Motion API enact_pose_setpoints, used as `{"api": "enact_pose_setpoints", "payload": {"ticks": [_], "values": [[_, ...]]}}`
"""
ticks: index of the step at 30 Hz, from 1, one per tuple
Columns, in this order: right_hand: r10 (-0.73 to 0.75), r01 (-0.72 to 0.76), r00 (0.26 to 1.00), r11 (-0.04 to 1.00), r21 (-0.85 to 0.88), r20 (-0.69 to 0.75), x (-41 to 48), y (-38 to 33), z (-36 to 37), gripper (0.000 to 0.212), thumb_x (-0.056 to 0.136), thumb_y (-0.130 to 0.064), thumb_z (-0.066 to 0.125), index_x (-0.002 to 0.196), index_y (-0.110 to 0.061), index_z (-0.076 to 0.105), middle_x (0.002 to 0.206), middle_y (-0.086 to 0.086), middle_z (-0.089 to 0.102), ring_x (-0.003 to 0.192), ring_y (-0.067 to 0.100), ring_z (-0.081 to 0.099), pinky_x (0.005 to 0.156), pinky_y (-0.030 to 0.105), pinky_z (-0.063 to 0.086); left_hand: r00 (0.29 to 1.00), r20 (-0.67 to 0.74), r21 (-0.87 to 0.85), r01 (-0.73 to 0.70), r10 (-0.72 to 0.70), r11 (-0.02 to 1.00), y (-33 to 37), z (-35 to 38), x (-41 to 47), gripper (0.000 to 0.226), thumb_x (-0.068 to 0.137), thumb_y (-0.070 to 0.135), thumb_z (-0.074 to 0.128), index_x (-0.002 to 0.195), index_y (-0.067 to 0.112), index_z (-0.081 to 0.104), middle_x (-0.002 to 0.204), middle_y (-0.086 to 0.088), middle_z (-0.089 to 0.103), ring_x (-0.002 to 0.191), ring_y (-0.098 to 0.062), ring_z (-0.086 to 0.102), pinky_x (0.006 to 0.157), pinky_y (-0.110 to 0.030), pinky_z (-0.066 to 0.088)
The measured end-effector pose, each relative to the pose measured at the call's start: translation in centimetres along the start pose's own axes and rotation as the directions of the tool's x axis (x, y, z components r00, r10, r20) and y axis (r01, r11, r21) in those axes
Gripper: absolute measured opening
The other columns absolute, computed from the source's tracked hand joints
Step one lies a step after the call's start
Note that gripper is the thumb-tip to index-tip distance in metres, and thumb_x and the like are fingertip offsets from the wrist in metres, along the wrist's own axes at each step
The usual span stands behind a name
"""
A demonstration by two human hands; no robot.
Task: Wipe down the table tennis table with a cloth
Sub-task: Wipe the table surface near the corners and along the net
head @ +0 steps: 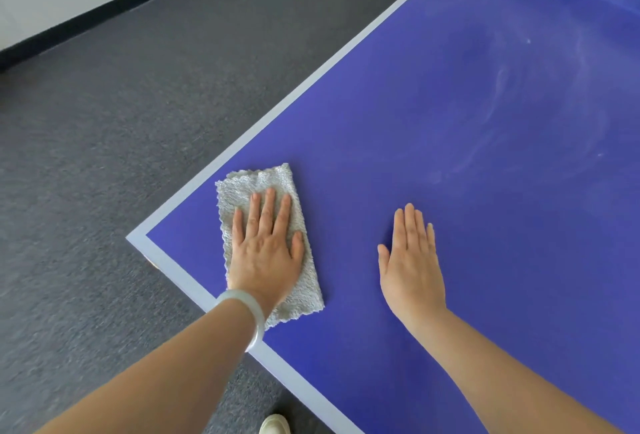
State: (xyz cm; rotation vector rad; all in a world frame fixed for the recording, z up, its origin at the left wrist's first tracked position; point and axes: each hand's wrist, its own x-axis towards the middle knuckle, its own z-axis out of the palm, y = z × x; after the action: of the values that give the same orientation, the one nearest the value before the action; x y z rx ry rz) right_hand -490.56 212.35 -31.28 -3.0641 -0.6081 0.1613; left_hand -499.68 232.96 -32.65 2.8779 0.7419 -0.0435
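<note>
Both palms lie flat, fingers straight: your left hand [265,246] presses the fluffy grey rectangular cloth [256,180], lengthwise away from you, near the corner of the blue table tennis table [450,104]; your right hand [412,260] seemingly rests empty.

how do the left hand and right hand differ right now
The left hand presses flat on the grey cloth near the corner; the right hand is over bare blue table, with no cloth under it. The left hand's fingers are slightly spread; the right hand's lie close together. The left wrist wears a pale bangle; the right wrist is bare. Both are open, palm down.
</note>
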Motion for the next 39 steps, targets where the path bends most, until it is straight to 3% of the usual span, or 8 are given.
{"api": "enact_pose_setpoints", "payload": {"ticks": [4,14,18,22,24,26,32,39], "values": [[0.163,-0.166,0.986,0.968,0.189,0.029,2.5,-7.1,-0.2,0.064,0.106,-0.036,0.025,0.157,-0.004,0.005,0.166,0.012,-0.001,0.154,0.025,-0.004,0.124,0.042,-0.005,1.000,0.008,-0.017,0.000,0.001,1.000,0.1,-0.2,0.1,0.065,0.099,0.047,0.010,0.159,0.025,0.000,0.166,0.002,-0.008,0.151,-0.019,-0.017,0.123,-0.048,-0.005],[0.290,-0.283,0.956,0.952,0.121,-0.049,2.9,-8.6,1.4,0.069,0.100,-0.036,0.037,0.155,0.001,0.018,0.164,0.017,0.013,0.152,0.031,0.008,0.124,0.050,0.002,0.998,-0.049,-0.072,-0.049,0.046,0.996,-3.3,0.6,-5.3,0.065,0.099,0.046,0.032,0.157,0.020,0.023,0.166,-0.009,0.012,0.153,-0.031,0.005,0.120,-0.055,0.012],[0.294,-0.286,0.954,0.952,0.110,-0.063,3.0,-8.6,1.5,0.069,0.099,-0.036,0.033,0.155,0.000,0.017,0.164,0.016,0.012,0.152,0.030,0.008,0.124,0.049,0.001,0.978,-0.005,-0.008,0.209,-0.209,0.978,-8.2,-1.4,1.8,0.065,0.099,0.051,0.012,0.159,0.026,0.005,0.167,-0.006,-0.002,0.153,-0.031,-0.008,0.121,-0.054,-0.003],[0.287,-0.282,0.956,0.956,0.081,-0.063,3.0,-8.4,2.0,0.069,0.099,-0.037,0.031,0.156,-0.001,0.014,0.165,0.016,0.010,0.152,0.030,0.006,0.123,0.049,0.001,0.899,0.081,-0.044,0.435,-0.430,0.900,-11.1,-2.9,5.3,0.062,0.100,0.048,0.009,0.158,0.028,0.003,0.163,-0.002,0.020,0.151,-0.031,0.007,0.118,-0.063,0.003],[0.283,-0.277,0.957,0.957,0.089,-0.062,3.1,-8.4,1.9,0.069,0.100,-0.037,0.031,0.156,-0.001,0.013,0.165,0.015,0.009,0.152,0.030,0.005,0.123,0.049,0.001,0.882,0.038,-0.026,0.471,-0.470,0.882,-9.4,-2.4,3.2,0.061,0.102,0.046,0.007,0.159,0.026,0.000,0.165,-0.005,0.012,0.152,-0.031,0.000,0.115,-0.067,0.001],[0.285,-0.278,0.956,0.956,0.098,-0.069,3.1,-8.6,1.9,0.069,0.100,-0.037,0.032,0.156,-0.001,0.014,0.165,0.016,0.010,0.152,0.030,0.005,0.123,0.049,0.000,0.885,0.012,-0.037,0.465,-0.465,0.885,-6.5,-1.4,-0.6,0.063,0.101,0.046,0.008,0.159,0.023,0.003,0.166,-0.010,0.002,0.152,-0.034,-0.006,0.114,-0.069,0.001],[0.297,-0.291,0.953,0.953,0.089,-0.063,3.0,-8.8,1.8,0.069,0.099,-0.037,0.032,0.156,-0.001,0.015,0.165,0.016,0.010,0.152,0.030,0.005,0.124,0.049,0.000,0.958,0.006,-0.096,0.285,-0.286,0.954,-2.0,0.3,-6.6,0.069,0.093,0.046,0.032,0.155,0.014,0.029,0.162,-0.018,0.019,0.149,-0.045,0.011,0.111,-0.074,0.012],[0.300,-0.291,0.950,0.951,0.106,-0.085,3.1,-8.7,1.9,0.069,0.098,-0.037,0.033,0.155,-0.001,0.018,0.164,0.016,0.013,0.152,0.030,0.008,0.124,0.049,0.002,0.972,0.072,-0.014,0.227,-0.225,0.974,-7.7,-1.6,5.4,0.065,0.097,0.051,0.005,0.158,0.029,-0.008,0.166,-0.003,-0.010,0.151,-0.036,-0.014,0.113,-0.069,-0.006]]}}
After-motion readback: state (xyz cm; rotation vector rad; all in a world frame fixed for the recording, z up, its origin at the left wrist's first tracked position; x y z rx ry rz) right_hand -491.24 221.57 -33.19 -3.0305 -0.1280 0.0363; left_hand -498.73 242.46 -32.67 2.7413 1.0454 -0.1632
